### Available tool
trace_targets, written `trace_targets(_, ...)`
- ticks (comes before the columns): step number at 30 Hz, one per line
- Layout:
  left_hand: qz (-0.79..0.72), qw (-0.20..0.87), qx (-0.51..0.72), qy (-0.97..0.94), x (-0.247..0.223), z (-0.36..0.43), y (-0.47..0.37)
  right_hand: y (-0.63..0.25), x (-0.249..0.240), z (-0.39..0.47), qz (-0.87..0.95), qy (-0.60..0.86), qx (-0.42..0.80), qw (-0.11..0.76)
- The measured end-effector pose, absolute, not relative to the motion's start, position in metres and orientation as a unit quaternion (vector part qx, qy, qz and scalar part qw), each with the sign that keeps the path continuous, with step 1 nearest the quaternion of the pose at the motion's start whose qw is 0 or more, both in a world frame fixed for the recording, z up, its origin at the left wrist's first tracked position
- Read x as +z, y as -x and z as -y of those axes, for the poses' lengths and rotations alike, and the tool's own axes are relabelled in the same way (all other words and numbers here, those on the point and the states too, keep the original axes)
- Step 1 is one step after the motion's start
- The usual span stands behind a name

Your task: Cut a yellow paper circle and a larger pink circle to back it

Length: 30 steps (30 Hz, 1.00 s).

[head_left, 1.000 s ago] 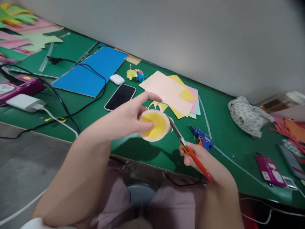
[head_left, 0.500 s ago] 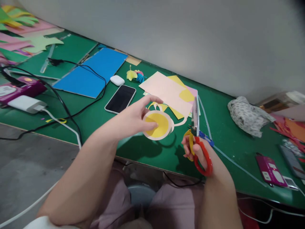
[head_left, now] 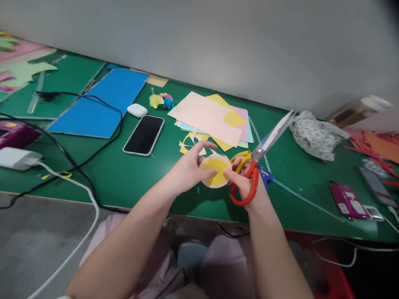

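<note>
A round paper disc point(head_left: 215, 176), yellow in the middle with a pale pink rim, is pinched at its left edge by my left hand point(head_left: 191, 168). My right hand point(head_left: 246, 180) has its thumb and fingers through the handles of the scissors point(head_left: 254, 160), and its thumb tip touches the disc's right edge. The scissor blades point up and to the right, away from the disc. Just behind my left hand lie yellow and pale paper scraps point(head_left: 187, 145). Further back is a stack of coloured sheets with a pale pink one point(head_left: 205, 116) on top.
Left of the papers lie a phone point(head_left: 144, 135), a white case point(head_left: 137, 110) and a blue board point(head_left: 102, 104). Black cables cross the left side. To the right are a blue tool point(head_left: 264, 176), a patterned cloth bundle point(head_left: 318, 135) and a purple device point(head_left: 348, 200). A wall runs behind.
My right hand has moved in to the disc and the scissors have tilted to the right. The curled pale strip that hung from the disc is no longer seen. The view has shifted.
</note>
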<state>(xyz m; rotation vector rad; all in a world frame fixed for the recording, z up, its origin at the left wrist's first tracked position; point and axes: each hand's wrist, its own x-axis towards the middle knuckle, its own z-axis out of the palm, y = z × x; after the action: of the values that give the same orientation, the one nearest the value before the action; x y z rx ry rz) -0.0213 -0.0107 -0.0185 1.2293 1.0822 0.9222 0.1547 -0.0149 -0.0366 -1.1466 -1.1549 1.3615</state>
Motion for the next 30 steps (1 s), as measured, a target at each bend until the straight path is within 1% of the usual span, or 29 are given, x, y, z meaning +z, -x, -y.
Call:
trace_targets(4,-0.453,0.607,0.413,-0.506,-0.022,0.010,0.011,-0.151,-0.034,0.017,0.499,0.507,0.511,0.483)
trace_targets(10,-0.471,0.579,0.515,-0.423,-0.026,0.012,-0.006,-0.145,-0.035,0.016,0.471,0.508,0.462,0.554)
trace_targets(13,-0.473,0.572,0.529,-0.412,-0.027,0.012,-0.009,-0.145,-0.035,0.016,0.472,0.514,0.454,0.554)
trace_targets(16,-0.479,0.541,0.561,-0.405,-0.024,0.011,-0.005,-0.147,-0.035,0.017,0.478,0.504,0.473,0.543)
trace_targets(22,-0.494,0.452,0.623,-0.404,-0.005,0.012,0.018,-0.148,-0.033,0.022,0.519,0.496,0.522,0.460)
trace_targets(24,-0.496,0.425,0.635,-0.412,0.001,0.015,0.024,-0.147,-0.030,0.027,0.540,0.503,0.532,0.415)
trace_targets(27,-0.487,0.407,0.649,-0.420,0.007,0.020,0.028,-0.144,-0.026,0.034,0.565,0.517,0.552,0.330)
trace_targets(30,-0.477,0.410,0.654,-0.419,0.010,0.022,0.028,-0.143,-0.028,0.036,0.567,0.523,0.556,0.310)
